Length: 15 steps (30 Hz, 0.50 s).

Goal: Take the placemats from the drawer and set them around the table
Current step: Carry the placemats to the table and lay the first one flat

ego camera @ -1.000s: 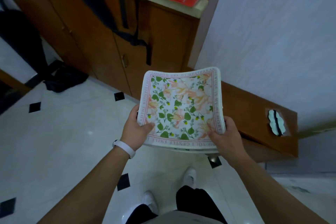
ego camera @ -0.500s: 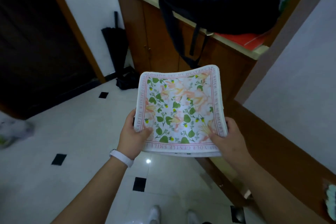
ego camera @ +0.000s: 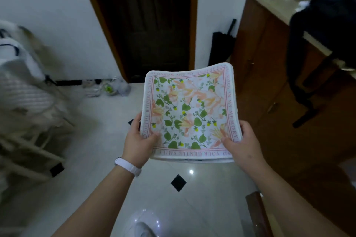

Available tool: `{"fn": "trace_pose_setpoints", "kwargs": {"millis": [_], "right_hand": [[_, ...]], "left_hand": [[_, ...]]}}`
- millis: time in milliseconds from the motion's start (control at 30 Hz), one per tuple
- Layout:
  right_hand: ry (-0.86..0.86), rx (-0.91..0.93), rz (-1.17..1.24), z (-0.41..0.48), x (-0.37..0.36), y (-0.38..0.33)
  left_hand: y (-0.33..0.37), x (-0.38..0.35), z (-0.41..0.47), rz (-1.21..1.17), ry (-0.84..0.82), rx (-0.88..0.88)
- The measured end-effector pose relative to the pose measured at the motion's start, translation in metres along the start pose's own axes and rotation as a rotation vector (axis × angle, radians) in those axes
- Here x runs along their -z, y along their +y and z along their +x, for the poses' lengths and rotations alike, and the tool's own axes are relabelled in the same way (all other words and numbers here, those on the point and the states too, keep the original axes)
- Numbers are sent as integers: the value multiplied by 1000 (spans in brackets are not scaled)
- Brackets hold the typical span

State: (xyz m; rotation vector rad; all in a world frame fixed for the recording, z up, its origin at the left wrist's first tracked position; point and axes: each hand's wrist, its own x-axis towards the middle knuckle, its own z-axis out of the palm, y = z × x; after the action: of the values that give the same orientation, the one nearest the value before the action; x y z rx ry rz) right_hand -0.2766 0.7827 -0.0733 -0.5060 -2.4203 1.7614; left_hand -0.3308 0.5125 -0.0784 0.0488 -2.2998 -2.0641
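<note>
I hold a stack of square placemats in front of me, above the floor. The top one is white with green leaves, peach flowers and a pink lettered border. My left hand grips the near left corner, thumb on top; a white band sits on that wrist. My right hand grips the near right corner the same way. The stack sags a little between the hands. No table or drawer is in view.
A wooden cabinet with a dark backpack hanging off its counter stands at the right. A dark doorway lies straight ahead, a folded umbrella beside it. A blurred pale chair is at the left. White tiled floor lies below.
My view has swung left: the cabinet slid to the right edge, and the doorway and a chair came into sight. Both hands keep the same grip on the placemats.
</note>
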Motion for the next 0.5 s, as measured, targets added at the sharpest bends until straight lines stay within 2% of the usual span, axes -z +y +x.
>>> {"fn": "trace_pose_setpoints", "kwargs": {"millis": [233, 500], "right_hand": [[-235, 94, -66, 23, -127, -58], [-371, 191, -107, 24, -280, -129]], "left_hand": [[-18, 127, 9, -22, 245, 38], [-31, 271, 27, -44, 421, 26]]}}
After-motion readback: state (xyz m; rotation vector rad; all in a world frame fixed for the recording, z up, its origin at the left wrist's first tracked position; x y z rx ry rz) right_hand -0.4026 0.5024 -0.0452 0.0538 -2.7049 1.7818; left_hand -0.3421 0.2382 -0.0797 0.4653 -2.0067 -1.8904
